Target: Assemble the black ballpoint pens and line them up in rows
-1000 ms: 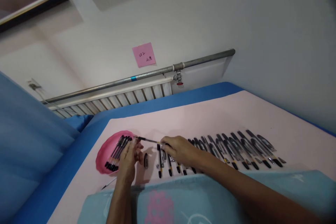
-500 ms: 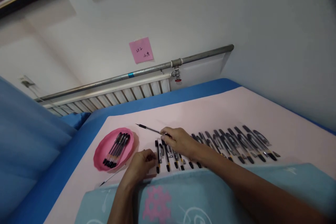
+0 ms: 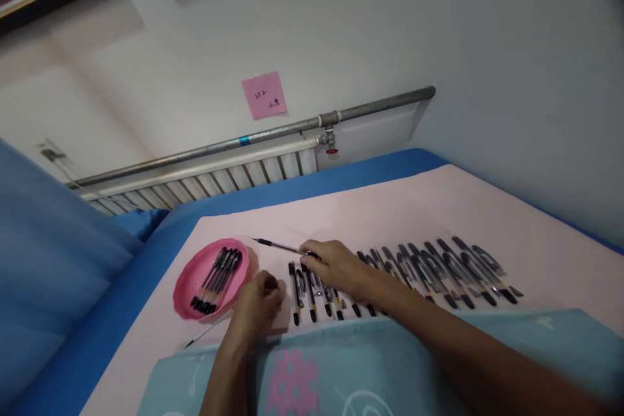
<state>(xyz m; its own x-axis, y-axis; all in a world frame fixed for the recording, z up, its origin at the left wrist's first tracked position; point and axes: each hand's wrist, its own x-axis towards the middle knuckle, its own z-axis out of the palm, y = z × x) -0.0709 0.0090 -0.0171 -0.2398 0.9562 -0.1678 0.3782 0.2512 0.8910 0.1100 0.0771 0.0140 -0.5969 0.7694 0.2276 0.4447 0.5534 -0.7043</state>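
My right hand (image 3: 337, 264) is closed around the end of an uncapped pen (image 3: 277, 246), whose bare tip points left above the pink sheet. My left hand (image 3: 257, 307) is between the pink dish and the row of pens, its fingers curled together; whatever they may hold is hidden. Just right of it begins a row of pens (image 3: 295, 296) with black ends, small loose pieces lying among them. Several capped pens (image 3: 217, 279) rest side by side in the scalloped pink dish (image 3: 181, 296). A thin refill-like stick (image 3: 202, 334) lies below the dish, partly hidden by my left arm.
More pens and caps (image 3: 439, 270) spread to the right along the pink sheet (image 3: 370, 208). A light blue cloth (image 3: 400, 364) covers the near edge. Beyond the bed's blue border stand a radiator (image 3: 234, 177) and a pipe (image 3: 287, 127). A blue curtain (image 3: 43, 273) hangs at left.
My left hand has moved a little left and up, away from the nearest pen in the row. My right hand stays almost in place with the pen, which now lies at a flatter angle.
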